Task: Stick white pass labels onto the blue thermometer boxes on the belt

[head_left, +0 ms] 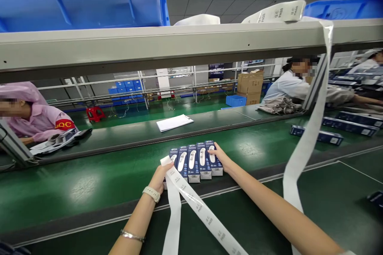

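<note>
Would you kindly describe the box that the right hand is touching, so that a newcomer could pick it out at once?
Find the green belt that runs below the long pale shelf beam. At its near edge is a row of five blue-and-white boxes. The rightmost box is yours: the only one with the right hand on it.

From my remote post I see a long, glossy green table, with a dark strip along its near side. Directly on it lie five narrow, dark blue cardboard boxes with white pictures, side by side in one row; the leftmost is partly hidden from me. Farther right lie several similar long boxes. On the green far ledge rests some flat white paper.
</note>
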A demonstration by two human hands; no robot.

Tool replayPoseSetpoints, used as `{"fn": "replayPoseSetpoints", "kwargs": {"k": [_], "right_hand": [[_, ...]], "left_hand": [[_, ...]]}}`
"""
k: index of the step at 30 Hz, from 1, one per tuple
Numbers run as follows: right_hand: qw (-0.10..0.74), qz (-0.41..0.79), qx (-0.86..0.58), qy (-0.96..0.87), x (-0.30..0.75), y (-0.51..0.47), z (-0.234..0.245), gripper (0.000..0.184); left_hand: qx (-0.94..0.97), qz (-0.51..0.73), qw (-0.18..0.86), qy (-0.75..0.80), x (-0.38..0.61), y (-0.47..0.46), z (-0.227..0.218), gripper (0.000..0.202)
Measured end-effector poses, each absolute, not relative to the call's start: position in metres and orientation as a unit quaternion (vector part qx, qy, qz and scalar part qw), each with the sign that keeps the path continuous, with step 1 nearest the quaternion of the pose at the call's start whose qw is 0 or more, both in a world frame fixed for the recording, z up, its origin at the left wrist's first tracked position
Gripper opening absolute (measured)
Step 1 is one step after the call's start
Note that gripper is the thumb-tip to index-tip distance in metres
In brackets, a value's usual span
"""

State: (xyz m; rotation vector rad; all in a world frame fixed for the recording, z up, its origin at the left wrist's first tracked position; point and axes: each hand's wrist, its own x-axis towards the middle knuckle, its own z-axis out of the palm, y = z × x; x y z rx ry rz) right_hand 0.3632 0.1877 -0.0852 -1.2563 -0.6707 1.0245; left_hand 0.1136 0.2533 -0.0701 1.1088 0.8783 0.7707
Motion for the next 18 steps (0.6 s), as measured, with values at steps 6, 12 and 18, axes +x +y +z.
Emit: {"fn": "replayPoseSetpoints", "kwargs": {"k": [6, 12, 18], "right_hand": [[0.614, 0.488, -0.548, -0.293, 0.355, 0.192, -0.049, 0.079], [0.598, 0.500, -0.548, -0.303, 0.314, 0.116, -0.020, 0.086], [0.553, 0.427, -0.619, -0.359, 0.246, -0.007, -0.073, 0.088]], "left_hand": [[0.471, 0.366, 0.696, 0.401, 0.103, 0.239, -0.044, 0.020], [0.465, 0.363, 0.707, 0.390, 0.055, 0.151, 0.003, 0.020], [0.358, 0.261, 0.713, 0.543, -0.014, 0.054, -0.028, 0.033]]}}
